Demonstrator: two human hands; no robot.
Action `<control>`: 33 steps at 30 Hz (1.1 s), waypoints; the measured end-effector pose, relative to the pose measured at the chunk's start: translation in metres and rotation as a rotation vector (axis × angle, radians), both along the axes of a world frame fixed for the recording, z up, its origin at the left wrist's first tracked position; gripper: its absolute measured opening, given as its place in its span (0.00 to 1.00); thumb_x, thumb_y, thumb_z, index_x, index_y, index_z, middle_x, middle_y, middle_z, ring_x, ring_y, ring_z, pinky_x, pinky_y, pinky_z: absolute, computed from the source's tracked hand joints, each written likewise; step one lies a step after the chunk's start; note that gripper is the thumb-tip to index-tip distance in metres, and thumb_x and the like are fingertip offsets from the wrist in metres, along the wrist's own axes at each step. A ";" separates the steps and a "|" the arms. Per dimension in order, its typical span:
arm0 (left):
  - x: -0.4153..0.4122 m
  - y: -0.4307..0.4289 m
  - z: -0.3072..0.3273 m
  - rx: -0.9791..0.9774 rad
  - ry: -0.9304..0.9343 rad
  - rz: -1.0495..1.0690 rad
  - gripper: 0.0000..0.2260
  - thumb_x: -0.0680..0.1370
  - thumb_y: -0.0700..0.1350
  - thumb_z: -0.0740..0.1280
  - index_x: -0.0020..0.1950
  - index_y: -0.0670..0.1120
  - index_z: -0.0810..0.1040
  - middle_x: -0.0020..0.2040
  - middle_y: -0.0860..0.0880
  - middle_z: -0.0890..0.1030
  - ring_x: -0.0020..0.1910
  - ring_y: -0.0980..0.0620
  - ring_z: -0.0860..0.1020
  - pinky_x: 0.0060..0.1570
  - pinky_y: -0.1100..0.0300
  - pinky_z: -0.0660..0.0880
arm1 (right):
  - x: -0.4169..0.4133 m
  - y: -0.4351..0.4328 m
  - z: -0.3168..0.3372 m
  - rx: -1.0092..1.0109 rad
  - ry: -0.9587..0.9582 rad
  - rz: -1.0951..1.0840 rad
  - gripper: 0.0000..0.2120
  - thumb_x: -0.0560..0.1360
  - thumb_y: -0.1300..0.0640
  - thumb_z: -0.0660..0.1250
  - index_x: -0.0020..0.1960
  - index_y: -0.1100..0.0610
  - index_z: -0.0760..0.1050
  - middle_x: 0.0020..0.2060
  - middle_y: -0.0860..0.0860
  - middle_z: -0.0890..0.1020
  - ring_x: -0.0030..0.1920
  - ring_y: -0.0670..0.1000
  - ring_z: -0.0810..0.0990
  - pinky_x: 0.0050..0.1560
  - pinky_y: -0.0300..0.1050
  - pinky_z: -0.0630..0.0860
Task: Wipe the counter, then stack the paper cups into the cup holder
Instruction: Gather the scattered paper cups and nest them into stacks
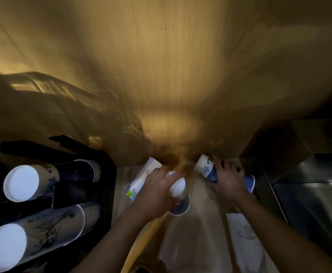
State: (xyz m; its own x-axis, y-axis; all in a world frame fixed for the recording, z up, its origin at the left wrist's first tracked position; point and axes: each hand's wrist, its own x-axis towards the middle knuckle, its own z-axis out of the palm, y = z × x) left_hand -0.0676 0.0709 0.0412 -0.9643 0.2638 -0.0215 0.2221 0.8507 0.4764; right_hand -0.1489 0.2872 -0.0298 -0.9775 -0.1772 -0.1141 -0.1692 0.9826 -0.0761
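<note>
My left hand (pixel 157 186) grips a white paper cup (pixel 179 191) lying on its side above the pale counter (pixel 196 229), its open mouth toward me. My right hand (pixel 228 181) is closed over a stack of white and blue paper cups (pixel 205 167) lying against the back wall. Another sleeve of white cups (pixel 141 178) lies just left of my left hand. At the left, the black cup holder (pixel 106 174) carries two stacks of cups, an upper one (pixel 33 182) and a lower one (pixel 33 235), bottoms toward me.
A wooden wall (pixel 161 75) rises right behind the counter. A dark steel sink (pixel 309 194) lies at the right. A white printed sleeve or paper (pixel 246 239) rests on the counter under my right forearm. A yellowish strip (pixel 141 239) runs below my left arm.
</note>
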 end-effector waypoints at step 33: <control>-0.003 -0.006 -0.018 0.436 -0.362 0.226 0.19 0.70 0.39 0.69 0.58 0.52 0.70 0.53 0.51 0.77 0.55 0.50 0.75 0.54 0.55 0.74 | 0.088 -0.033 0.119 -1.403 0.077 -0.011 0.36 0.54 0.43 0.76 0.54 0.25 0.61 0.53 0.29 0.73 0.58 0.33 0.72 0.50 0.34 0.75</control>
State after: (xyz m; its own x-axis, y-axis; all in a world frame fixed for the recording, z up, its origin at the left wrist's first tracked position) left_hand -0.0706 0.0652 0.0234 -0.9491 0.1120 -0.2943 -0.1820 0.5674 0.8031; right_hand -0.0606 0.2540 0.0888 -0.9752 -0.0898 0.2023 -0.2108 0.0985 -0.9726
